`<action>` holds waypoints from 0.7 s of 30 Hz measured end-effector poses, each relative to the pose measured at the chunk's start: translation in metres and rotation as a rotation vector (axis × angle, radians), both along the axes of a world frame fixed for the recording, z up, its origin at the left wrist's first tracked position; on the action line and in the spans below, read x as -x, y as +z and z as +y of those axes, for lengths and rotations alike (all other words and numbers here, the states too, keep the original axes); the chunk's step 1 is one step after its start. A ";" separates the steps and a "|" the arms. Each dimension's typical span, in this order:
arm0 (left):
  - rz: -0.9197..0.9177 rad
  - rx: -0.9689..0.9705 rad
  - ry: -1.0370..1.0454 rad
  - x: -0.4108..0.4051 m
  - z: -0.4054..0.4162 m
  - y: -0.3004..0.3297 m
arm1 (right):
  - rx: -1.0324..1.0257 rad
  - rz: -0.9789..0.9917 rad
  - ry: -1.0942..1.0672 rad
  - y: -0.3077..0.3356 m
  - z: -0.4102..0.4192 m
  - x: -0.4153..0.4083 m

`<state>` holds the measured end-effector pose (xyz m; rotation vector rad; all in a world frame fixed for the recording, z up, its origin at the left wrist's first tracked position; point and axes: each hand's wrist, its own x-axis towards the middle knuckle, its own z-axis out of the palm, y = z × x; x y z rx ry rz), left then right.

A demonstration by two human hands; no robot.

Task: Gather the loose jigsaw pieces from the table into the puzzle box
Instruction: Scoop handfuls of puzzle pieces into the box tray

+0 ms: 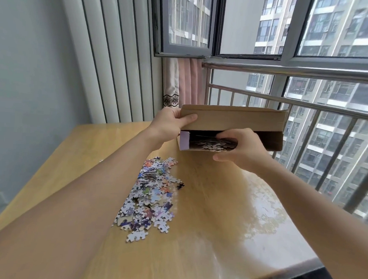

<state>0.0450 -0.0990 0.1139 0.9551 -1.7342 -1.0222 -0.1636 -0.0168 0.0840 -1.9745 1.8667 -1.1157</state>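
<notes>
hidden: right hand (245,150) fingertips inside puzzle box (233,120) | box interior dark (pieces indistinct)

Table (207,204): light wood-grain top, glossy, window reflections toward 3 o'clock. Loose jigsaw pieces (150,197) lie in an elongated heap near centre, running 12 to 6 o'clock. One dark piece (180,186) sits just beside the heap at 3 o'clock.

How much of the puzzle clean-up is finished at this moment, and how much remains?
Partly done. Some pieces already lie inside the puzzle box, seen through its open side. In hand: the left hand grips the box flap, while the right hand is at the opening, fingers inside on the pieces. Left: a large pile of loose pieces on the table.
</notes>
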 end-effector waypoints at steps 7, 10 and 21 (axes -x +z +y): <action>0.020 0.004 0.021 0.000 0.000 -0.003 | 0.520 0.501 0.107 -0.032 0.038 -0.009; 0.016 0.008 0.033 0.000 0.000 -0.003 | 0.238 0.670 0.089 -0.035 0.038 -0.012; -0.021 0.022 0.006 0.004 0.005 -0.008 | -0.365 0.412 0.247 0.007 -0.020 -0.018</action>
